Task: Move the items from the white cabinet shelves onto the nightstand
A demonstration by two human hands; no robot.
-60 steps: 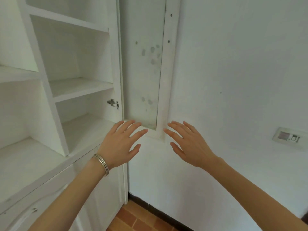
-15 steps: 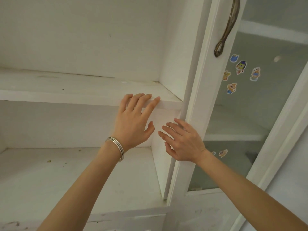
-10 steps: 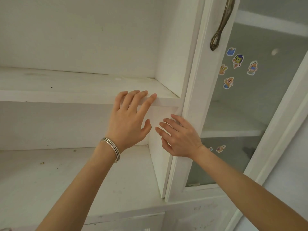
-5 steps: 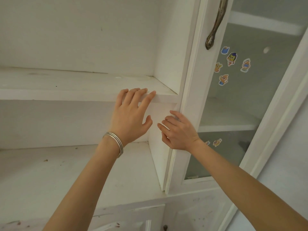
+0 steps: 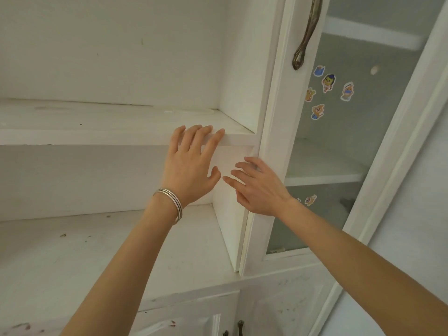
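left hand (image 5: 188,169): raised with fingers spread and holding nothing; fingertips (image 5: 207,130) lie on the front edge of the upper shelf (image 5: 97,139); silver bangles (image 5: 171,202) circle the wrist.
right hand (image 5: 258,187): fingers loose and spread, gripping nothing, pressed flat against the frame of the glass door (image 5: 278,132), just beside the left hand.
white cabinet (image 5: 237,73): both visible shelves bare apart from small dark specks on the lower shelf (image 5: 72,251); no task item can be made out on them.
door handle (image 5: 306,32): dark metal, upright on the door frame above the right hand.
stickers (image 5: 327,90): small cartoon figures on the glass pane, right of the handle.
nightstand: outside the head view.
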